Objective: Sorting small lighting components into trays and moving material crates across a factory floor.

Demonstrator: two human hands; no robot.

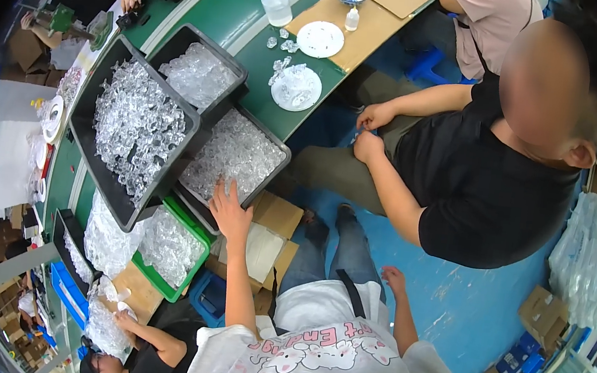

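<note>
My left hand reaches forward with its fingers spread. It rests at the near edge of a dark grey bin, with fingertips on the small clear plastic pieces heaped inside. Nothing is gripped in it. At my right side hangs my right hand, low over the blue floor; its fingers are loosely bent and apart, with no object visible in them. Beside the left hand, a larger grey bin full of clear pieces stands tilted over its neighbours. Another grey bin with bagged clear pieces lies behind.
A green bin of clear pieces stands left of my arm, near cardboard boxes. To the right sits a person in black. White plates and a squeeze bottle stand on the green table.
</note>
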